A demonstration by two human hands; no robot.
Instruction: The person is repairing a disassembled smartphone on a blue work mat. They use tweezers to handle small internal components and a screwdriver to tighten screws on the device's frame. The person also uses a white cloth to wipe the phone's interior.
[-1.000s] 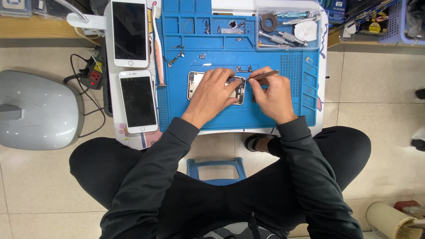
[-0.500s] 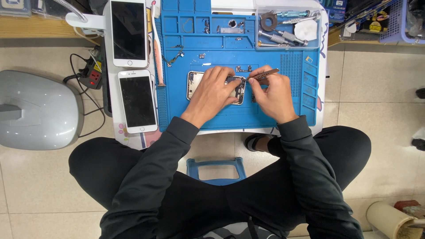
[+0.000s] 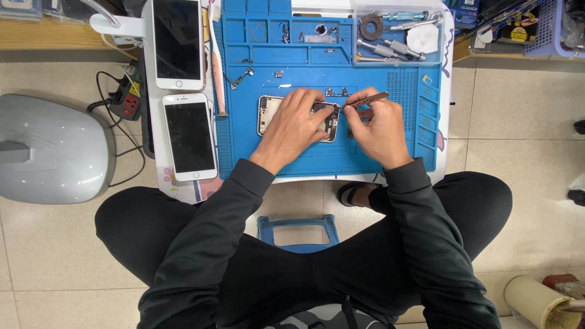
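An opened phone body (image 3: pixel 268 113) lies on the blue work mat (image 3: pixel 304 155) in the head view. My left hand (image 3: pixel 292 128) rests flat over it and presses it down, covering most of its insides. My right hand (image 3: pixel 375 128) sits just right of the phone and holds metal tweezers (image 3: pixel 365 100), whose tip points left at the phone's right end. Small screws and loose parts (image 3: pixel 336 92) lie on the mat just behind the phone.
Two white phones (image 3: pixel 178 42) (image 3: pixel 189 137) lie left of the mat. A clear tray (image 3: pixel 396 33) with screwdrivers and tools sits at the back right. A power strip (image 3: pixel 129 100) and grey stool (image 3: pixel 52 149) are on the floor left; a blue stool (image 3: pixel 295 228) is below.
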